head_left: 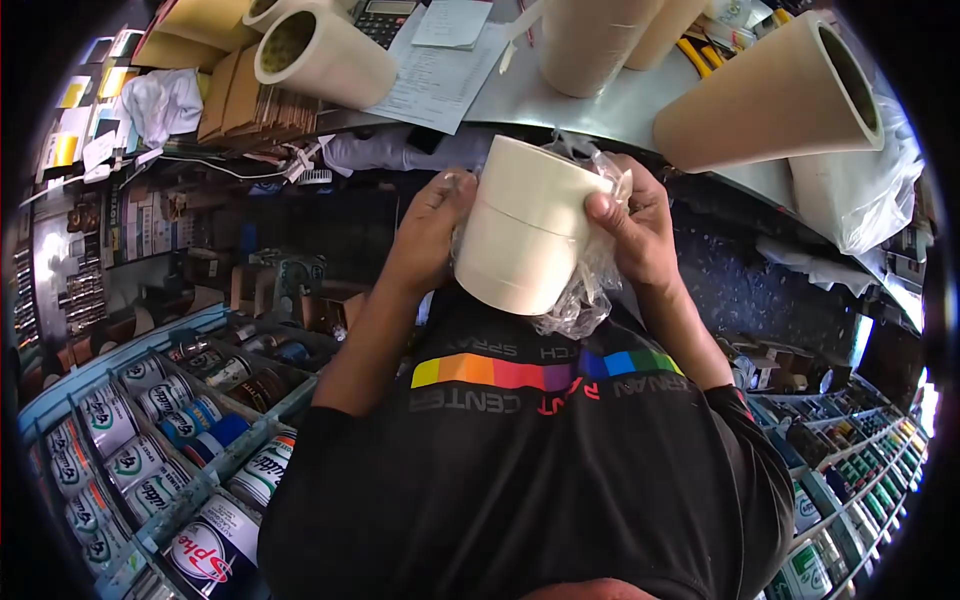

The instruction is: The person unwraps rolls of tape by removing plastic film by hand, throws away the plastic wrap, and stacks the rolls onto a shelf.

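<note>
I hold a stack of cream masking-tape rolls (520, 235) in front of my chest, tilted slightly. A crumpled clear plastic wrap (585, 300) hangs around its right side and bottom. My left hand (428, 235) presses against the stack's left side, fingers at the top rim. On the right side, my right hand (640, 230) grips the stack through the plastic, thumb on the upper roll. My black shirt with a rainbow stripe (545, 372) fills the lower view.
A grey counter (600, 100) beyond holds large tan paper rolls (765, 95), another roll (320, 55), papers (440, 80) and a calculator (385, 15). Paint cans (130, 440) fill blue shelves at lower left. Small cans (860, 470) line racks at lower right.
</note>
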`<state>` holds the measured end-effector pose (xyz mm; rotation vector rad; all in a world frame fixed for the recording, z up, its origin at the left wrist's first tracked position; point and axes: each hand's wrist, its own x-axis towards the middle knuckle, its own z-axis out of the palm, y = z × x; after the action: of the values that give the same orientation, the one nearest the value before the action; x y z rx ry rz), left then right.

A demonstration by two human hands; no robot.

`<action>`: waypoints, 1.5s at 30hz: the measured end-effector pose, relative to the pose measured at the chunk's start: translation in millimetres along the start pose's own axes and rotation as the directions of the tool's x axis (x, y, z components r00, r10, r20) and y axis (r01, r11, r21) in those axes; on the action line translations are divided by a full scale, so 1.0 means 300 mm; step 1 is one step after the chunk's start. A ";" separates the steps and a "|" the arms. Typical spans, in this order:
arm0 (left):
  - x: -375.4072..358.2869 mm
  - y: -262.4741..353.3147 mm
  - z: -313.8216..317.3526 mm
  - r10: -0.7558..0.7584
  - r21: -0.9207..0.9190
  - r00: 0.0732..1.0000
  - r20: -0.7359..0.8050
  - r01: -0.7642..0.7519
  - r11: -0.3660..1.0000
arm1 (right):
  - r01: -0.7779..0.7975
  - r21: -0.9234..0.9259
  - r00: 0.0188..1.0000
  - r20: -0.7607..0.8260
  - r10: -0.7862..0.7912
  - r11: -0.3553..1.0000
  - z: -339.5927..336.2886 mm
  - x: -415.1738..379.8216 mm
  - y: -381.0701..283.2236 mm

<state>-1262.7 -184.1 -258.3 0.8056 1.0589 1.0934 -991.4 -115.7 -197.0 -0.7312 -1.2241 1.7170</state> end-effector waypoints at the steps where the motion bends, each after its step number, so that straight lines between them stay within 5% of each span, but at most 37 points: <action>1: 0.007 -0.045 -0.019 -0.015 -0.107 1.000 -0.025 0.012 0.994 | 0.016 0.045 1.000 -0.015 -0.016 0.999 0.015 -0.012 -0.001; 3: 0.013 -0.065 0.010 -0.028 -0.260 0.995 -0.096 0.002 0.965 | 0.000 0.217 0.995 -0.099 0.022 0.976 0.067 -0.039 0.001; 5: -0.029 -0.048 0.118 0.011 -0.225 0.978 -0.208 -0.059 0.973 | -0.065 0.368 0.992 -0.078 0.100 0.928 0.057 -0.068 0.051; 9: -0.064 0.018 0.209 0.157 0.036 0.960 -0.233 -0.153 0.988 | 0.103 0.343 0.980 0.123 -0.153 0.934 0.051 -0.070 0.035; 14: 0.068 0.109 0.042 0.192 0.274 0.980 -0.059 -0.169 0.947 | 0.248 0.089 0.964 0.074 -0.255 0.965 0.015 -0.011 -0.043; 15: 0.066 0.129 0.035 0.165 0.208 0.986 0.024 -0.167 0.964 | 0.286 0.043 0.955 0.067 -0.288 0.957 0.019 -0.005 -0.055; 17: 0.034 0.166 0.044 0.082 -0.218 0.950 0.300 -0.016 0.976 | 0.373 -0.032 0.924 0.102 -0.368 0.927 0.014 0.020 -0.061; 19: 0.015 0.162 0.064 0.044 -0.453 0.866 0.498 0.216 0.865 | 0.260 0.004 0.965 0.013 -0.260 0.966 0.052 0.016 -0.061; 21: 0.035 0.088 0.081 0.012 -0.464 0.911 0.412 0.199 0.863 | 0.247 -0.026 0.969 -0.014 -0.247 0.969 0.064 0.032 -0.046; 24: 0.032 -0.004 0.102 -0.008 -0.439 0.986 0.167 0.081 0.895 | -0.010 0.149 0.995 -0.098 0.025 0.989 0.118 -0.002 -0.056; 26: 0.002 -0.010 0.124 0.009 -0.411 0.998 0.070 0.020 0.911 | 0.052 -0.041 0.987 0.154 -0.045 0.998 0.072 -0.045 0.014; 28: -0.029 -0.002 0.142 0.039 -0.355 0.999 0.003 -0.035 0.934 | 0.262 -0.466 0.915 0.399 -0.064 0.845 0.081 -0.063 -0.020; 32: -0.064 0.030 0.152 0.152 -0.137 0.986 -0.069 -0.160 0.978 | -0.150 -0.620 0.854 0.311 0.417 0.770 0.056 -0.059 -0.074; 36: -0.120 0.114 0.151 0.282 0.223 0.957 0.062 -0.288 0.931 | 0.063 -0.722 0.878 0.368 0.305 0.689 0.029 -0.082 -0.070; 37: -0.108 0.157 0.165 0.158 0.254 0.974 0.160 -0.195 0.947 | 0.179 -0.845 0.876 0.370 0.309 0.504 0.019 -0.088 -0.074; 40: -0.080 0.099 0.158 -0.013 0.041 0.992 0.123 0.008 0.999 | 0.202 -0.885 0.916 0.323 0.239 0.419 0.000 -0.097 -0.090; 42: -0.054 0.030 0.116 -0.060 -0.109 0.987 0.148 0.077 0.991 | 0.221 -0.864 0.910 0.350 0.222 0.453 -0.045 -0.106 -0.119; 43: -0.044 0.005 0.111 -0.062 -0.224 0.987 0.150 0.095 0.970 | 0.255 -0.762 0.886 0.431 0.172 0.595 -0.016 -0.119 -0.226; 45: -0.022 -0.047 0.056 -0.074 -0.354 0.970 0.232 0.155 0.923 | -0.037 -0.564 0.907 0.327 0.264 0.825 -0.065 -0.178 -0.264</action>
<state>-1243.2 -194.8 -264.2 0.5357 0.6797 1.0383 -926.3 -145.1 -130.6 -0.8556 -2.0454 1.7017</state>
